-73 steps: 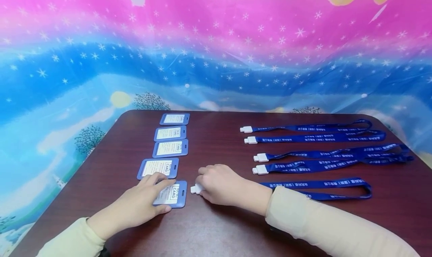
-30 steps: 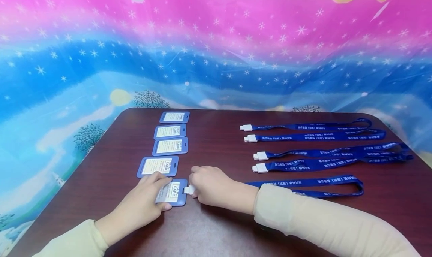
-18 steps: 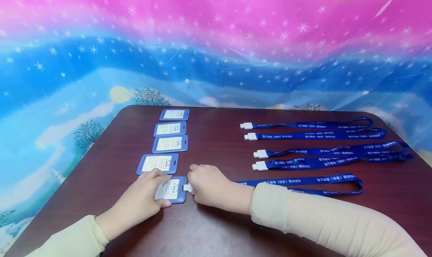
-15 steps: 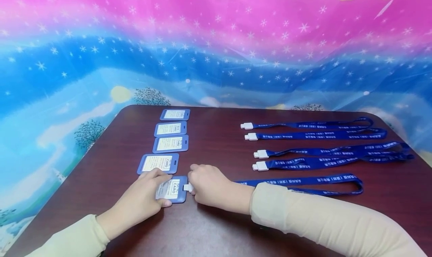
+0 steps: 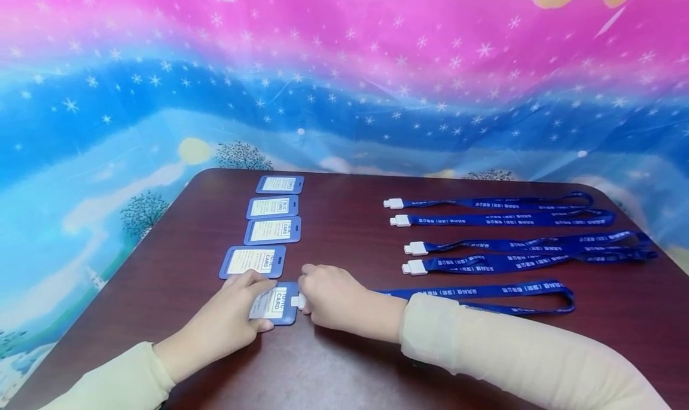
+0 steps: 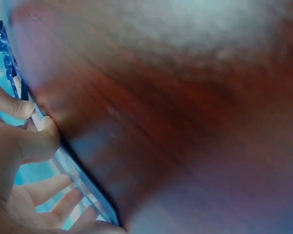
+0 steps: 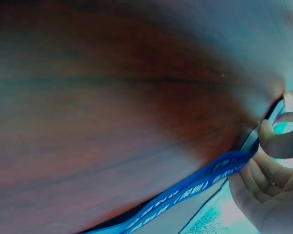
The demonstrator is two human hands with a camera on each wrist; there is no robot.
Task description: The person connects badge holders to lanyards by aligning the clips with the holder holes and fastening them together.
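Note:
My left hand (image 5: 226,317) holds the nearest blue badge holder (image 5: 277,303) on the table, thumb at its near edge and fingers over its far left part. In the left wrist view the thumb presses the edge of the badge holder (image 6: 90,185). My right hand (image 5: 339,297) pinches the white clip (image 5: 296,302) of a blue lanyard, and the clip's tip overlaps the slot end of the badge holder. The lanyard's strap (image 5: 495,290) trails right, partly hidden under the right forearm. In the right wrist view the strap (image 7: 185,187) runs away from the curled fingers.
Several more blue badge holders, such as the one (image 5: 254,262) beside my left hand, lie in a column leading back. At the right, several blue lanyards (image 5: 517,220) with white clips lie side by side on the dark wooden table (image 5: 344,219). A patterned cloth (image 5: 344,99) hangs behind.
My right hand has moved left, bringing the lanyard's clip from a gap away up to the badge holder's slot end. The strap slid left with it. My left hand has stayed on the badge holder.

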